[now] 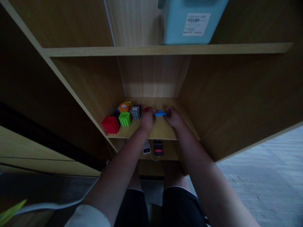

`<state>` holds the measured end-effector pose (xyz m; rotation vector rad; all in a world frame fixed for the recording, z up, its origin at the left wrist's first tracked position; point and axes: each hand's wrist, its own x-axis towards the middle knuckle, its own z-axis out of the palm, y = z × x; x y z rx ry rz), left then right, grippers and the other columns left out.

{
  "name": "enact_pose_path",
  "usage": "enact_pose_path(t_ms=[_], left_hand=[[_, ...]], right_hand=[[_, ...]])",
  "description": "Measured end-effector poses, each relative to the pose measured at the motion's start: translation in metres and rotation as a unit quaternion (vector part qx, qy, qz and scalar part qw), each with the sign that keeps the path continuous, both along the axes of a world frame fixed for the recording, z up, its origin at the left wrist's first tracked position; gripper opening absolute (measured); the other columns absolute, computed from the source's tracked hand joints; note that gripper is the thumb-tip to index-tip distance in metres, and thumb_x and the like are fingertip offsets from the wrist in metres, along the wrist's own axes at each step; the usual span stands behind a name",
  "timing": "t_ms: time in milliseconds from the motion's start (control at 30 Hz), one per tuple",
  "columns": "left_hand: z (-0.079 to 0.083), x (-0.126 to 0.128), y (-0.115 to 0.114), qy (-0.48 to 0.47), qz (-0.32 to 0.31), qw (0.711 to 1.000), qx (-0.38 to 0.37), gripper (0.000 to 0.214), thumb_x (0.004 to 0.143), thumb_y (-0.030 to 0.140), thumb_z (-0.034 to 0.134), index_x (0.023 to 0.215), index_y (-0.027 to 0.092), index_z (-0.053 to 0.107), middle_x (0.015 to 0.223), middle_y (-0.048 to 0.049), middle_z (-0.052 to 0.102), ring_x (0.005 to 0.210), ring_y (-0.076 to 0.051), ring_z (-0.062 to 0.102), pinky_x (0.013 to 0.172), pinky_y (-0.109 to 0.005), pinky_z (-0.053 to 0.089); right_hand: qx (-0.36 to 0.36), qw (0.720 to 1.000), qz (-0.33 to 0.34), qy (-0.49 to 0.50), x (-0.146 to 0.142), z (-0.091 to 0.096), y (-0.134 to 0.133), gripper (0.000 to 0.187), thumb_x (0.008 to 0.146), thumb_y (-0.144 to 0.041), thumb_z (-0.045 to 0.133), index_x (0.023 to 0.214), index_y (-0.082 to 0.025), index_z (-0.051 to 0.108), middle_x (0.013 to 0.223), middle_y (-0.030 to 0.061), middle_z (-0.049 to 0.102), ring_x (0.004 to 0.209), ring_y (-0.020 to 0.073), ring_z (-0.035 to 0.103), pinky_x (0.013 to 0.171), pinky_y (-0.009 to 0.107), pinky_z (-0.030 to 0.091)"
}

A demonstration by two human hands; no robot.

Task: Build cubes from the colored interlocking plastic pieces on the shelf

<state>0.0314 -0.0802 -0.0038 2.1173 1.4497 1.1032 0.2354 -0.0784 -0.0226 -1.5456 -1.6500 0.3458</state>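
Between my two hands is a small blue ridged piece (160, 113), low and pointed at its right end, just above or on the wooden shelf board. My left hand (147, 118) has its fingers closed at the piece's left end. At the pointed right end, the fingers of my right hand (174, 117) pinch it. A red piece (145, 109) shows just behind my left fingers; whether they touch it I cannot tell. Left of my hands stand ridged cube-like blocks: a grey one (135, 112), a bright green one (124, 119), an orange one (124, 107) and a red one (110, 125).
Parts of blue, yellow and purple blocks show behind the others. Side walls enclose the shelf (163, 130). Overhead, a light blue bin (189, 34) sits on an upper board (132, 51). Below lie a phone (158, 147) with a cable and a white device (146, 148).
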Motion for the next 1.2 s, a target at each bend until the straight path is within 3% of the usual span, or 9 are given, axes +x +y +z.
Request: enact_pose_path(t_ms=[233, 500, 967, 1200], left_hand=[[-0.003, 0.0001, 0.0021, 0.012, 0.007, 1.0, 0.008, 0.03, 0.088, 0.0, 0.063, 0.109, 0.021, 0.067, 0.107, -0.0085, 0.079, 0.102, -0.024, 0.075, 0.099, -0.039, 0.059], [-0.0003, 0.0003, -0.0005, 0.011, 0.01, 1.0, 0.001, 0.03, 0.088, 0.0, 0.064, 0.109, 0.021, 0.067, 0.107, -0.0093, 0.079, 0.104, -0.025, 0.075, 0.099, -0.039, 0.059], [-0.0001, 0.0001, 0.0002, 0.004, 0.008, 1.0, 0.005, 0.029, 0.088, 0.0, 0.063, 0.108, 0.02, 0.069, 0.105, -0.0089, 0.079, 0.101, -0.024, 0.074, 0.101, -0.039, 0.059], [-0.0012, 0.0003, 0.0016, 0.008, 0.005, 1.0, 0.0, 0.03, 0.088, -0.001, 0.062, 0.109, 0.02, 0.069, 0.107, -0.0094, 0.079, 0.104, -0.024, 0.075, 0.102, -0.04, 0.059]], right_hand=[[0.011, 1.0, -0.017, 0.008, 0.0037, -0.0055, 0.005, 0.036, 0.082, -0.018, 0.068, 0.117, -0.025, 0.065, 0.101, 0.0053, 0.08, 0.089, 0.024, 0.077, 0.087, 0.039, 0.061], [0.023, 0.995, -0.101, 0.003, 0.0082, -0.008, 0.0073, 0.026, 0.082, -0.018, 0.071, 0.107, -0.024, 0.069, 0.098, 0.0087, 0.081, 0.088, 0.0284, 0.078, 0.08, 0.039, 0.06], [0.015, 0.995, -0.098, 0.007, 0.0063, -0.0062, 0.0057, 0.022, 0.089, -0.017, 0.069, 0.11, -0.024, 0.069, 0.094, 0.0074, 0.082, 0.089, 0.0282, 0.08, 0.082, 0.038, 0.061], [-0.022, 0.995, -0.101, 0.003, 0.0038, 0.0005, 0.0021, 0.028, 0.089, -0.014, 0.072, 0.115, -0.022, 0.069, 0.102, 0.0072, 0.083, 0.094, 0.0259, 0.081, 0.086, 0.035, 0.06]])
